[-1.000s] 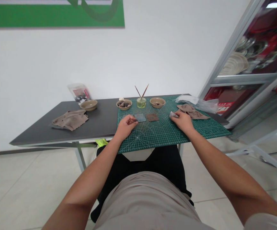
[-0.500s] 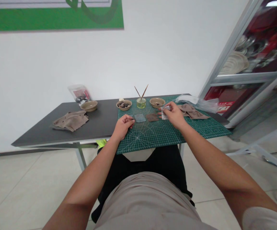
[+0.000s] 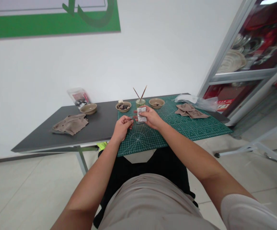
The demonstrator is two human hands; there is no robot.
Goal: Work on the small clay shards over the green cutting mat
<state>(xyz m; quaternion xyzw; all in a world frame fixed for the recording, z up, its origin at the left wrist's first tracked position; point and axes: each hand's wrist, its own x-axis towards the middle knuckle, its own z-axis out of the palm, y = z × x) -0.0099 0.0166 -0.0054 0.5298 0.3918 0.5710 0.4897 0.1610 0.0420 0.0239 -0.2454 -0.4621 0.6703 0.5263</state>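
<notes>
Pressing a folded grey-white pad [image 3: 141, 114] between its thumb and outstretched fingers, the right hand [image 3: 151, 117] is over the green cutting mat [image 3: 174, 126], near the left hand [image 3: 123, 126]. The left hand's thumb and fingers are pinched together at a small dark piece [image 3: 131, 119], whose shape is too small to tell. Beyond the hands, a glass jar [image 3: 140, 102] holds two thin sticks [image 3: 143, 92], between a bowl of dark lumps [image 3: 123, 107] and a bowl with a little dark matter [image 3: 156, 103]. A crumpled brown cloth [image 3: 190, 110] lies at the mat's right, beside a clear plastic bag [image 3: 202, 103]. On the dark table [image 3: 101, 123] to the left are another brown cloth [image 3: 71, 124], a third bowl [image 3: 88, 109] and a clear pouch [image 3: 78, 97].
</notes>
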